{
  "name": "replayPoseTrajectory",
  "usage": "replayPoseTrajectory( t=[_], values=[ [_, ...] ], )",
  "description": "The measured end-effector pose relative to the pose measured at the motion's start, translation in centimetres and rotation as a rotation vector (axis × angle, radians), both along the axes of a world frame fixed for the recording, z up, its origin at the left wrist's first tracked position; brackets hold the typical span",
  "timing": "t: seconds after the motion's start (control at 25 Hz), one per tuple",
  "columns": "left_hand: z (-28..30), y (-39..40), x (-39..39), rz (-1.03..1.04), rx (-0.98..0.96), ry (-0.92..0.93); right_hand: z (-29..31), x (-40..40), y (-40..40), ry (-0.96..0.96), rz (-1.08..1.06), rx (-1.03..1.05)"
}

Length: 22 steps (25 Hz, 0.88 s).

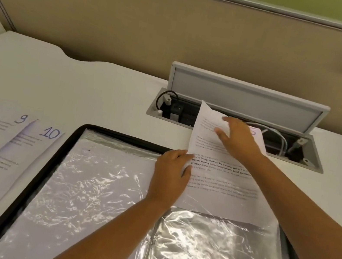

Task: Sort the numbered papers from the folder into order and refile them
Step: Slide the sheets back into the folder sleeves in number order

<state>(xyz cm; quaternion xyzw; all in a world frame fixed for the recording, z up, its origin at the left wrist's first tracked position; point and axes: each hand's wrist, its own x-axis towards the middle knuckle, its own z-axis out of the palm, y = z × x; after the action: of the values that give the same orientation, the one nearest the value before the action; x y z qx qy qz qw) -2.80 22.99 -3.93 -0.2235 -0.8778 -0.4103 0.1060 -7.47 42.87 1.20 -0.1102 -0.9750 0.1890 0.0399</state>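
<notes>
The left hand [169, 172] pinched the printed sheet's [221, 172] edge at the folder's [73, 135] plastic sleeve [212, 251]; the right hand [238, 139] lay flat, fingers straight, on its upper part. Better to feed it in squarely, avoiding creases.

Bare white desk surface [76, 90] lies open behind the black-edged folder of clear plastic sleeves [96, 184]. Overlapping printed sheets numbered 8, 9, 10 [2, 145] crowd its left side. The open grey cable box with raised lid [246, 99] blocks the far right.
</notes>
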Motion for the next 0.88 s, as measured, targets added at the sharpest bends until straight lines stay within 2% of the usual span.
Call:
replayPoseTrajectory(
  t=[0.24, 0.4, 0.56, 0.76, 0.88],
  values=[
    [0.9, -0.1, 0.7, 0.037, 0.279, -0.111, -1.6, -7.3, -1.1, -0.223, 0.017, 0.018],
    [0.6, -0.1, 0.5, 0.043, 0.298, -0.132, -2.0, -7.7, -2.1, -0.34, 0.048, 0.124],
    [0.3, -0.1, 0.5, 0.031, 0.29, -0.136, -2.3, -5.9, -2.7, -0.328, 0.106, 0.302],
    [0.4, -0.2, 0.4, 0.047, 0.302, -0.168, -1.2, -3.1, -3.0, -0.297, 0.125, 0.304],
    [0.6, 0.0, 0.3, 0.085, 0.389, -0.243, -0.3, -1.4, -3.7, -0.291, 0.138, 0.303]
  ],
)
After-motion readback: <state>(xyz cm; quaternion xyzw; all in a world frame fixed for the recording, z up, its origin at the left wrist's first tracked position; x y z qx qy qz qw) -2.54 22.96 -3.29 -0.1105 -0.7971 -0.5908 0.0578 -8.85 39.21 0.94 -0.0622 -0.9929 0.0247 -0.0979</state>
